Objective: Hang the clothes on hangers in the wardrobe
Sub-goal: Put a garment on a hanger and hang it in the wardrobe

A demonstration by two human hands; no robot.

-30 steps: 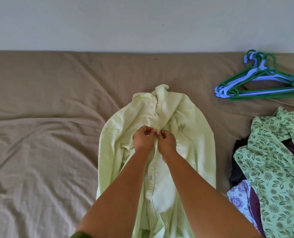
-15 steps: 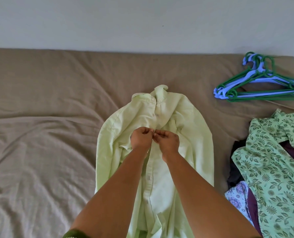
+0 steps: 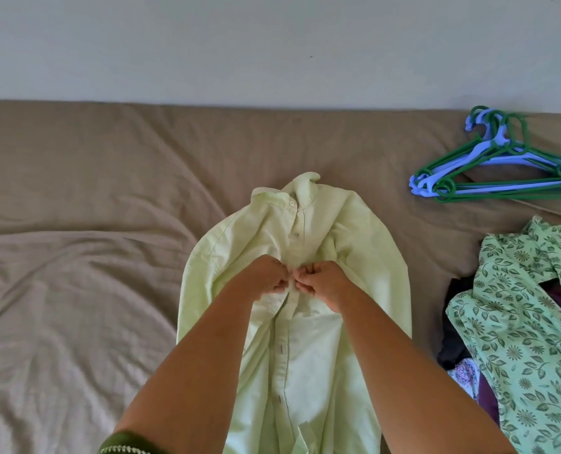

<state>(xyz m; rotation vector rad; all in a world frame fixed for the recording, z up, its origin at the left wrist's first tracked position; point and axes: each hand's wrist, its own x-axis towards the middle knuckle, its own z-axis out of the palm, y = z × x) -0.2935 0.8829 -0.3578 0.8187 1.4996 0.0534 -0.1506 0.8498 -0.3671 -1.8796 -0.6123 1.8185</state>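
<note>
Working at the button strip of the pale green shirt [image 3: 364, 244], both hands are meeting at its middle: the left hand [image 3: 266, 278] is pinching one edge of the strip and the right hand [image 3: 325, 283] is pinching the other, fingertips almost touching. Whether a button is going in or coming out cannot be told. The shirt is lying front-up on the brown bed sheet [image 3: 76, 198], collar pointing toward the wall, with its lower part running down between the forearms.

To do this step well, the person is probably best keeping the cloth flat on the sheet and holding both edges taut, so the button and hole line up without puckering. Handling one button at a time along the strip should keep the two sides even. The collar is folded over on one side and is likely needing straightening.

The hangers [image 3: 502, 168], green and blue, are lying in a stack at the far right of the bed, well apart from the shirt, and no hanger is showing in it yet. A pile of other clothes [image 3: 518, 322] is waiting on the right.
</note>
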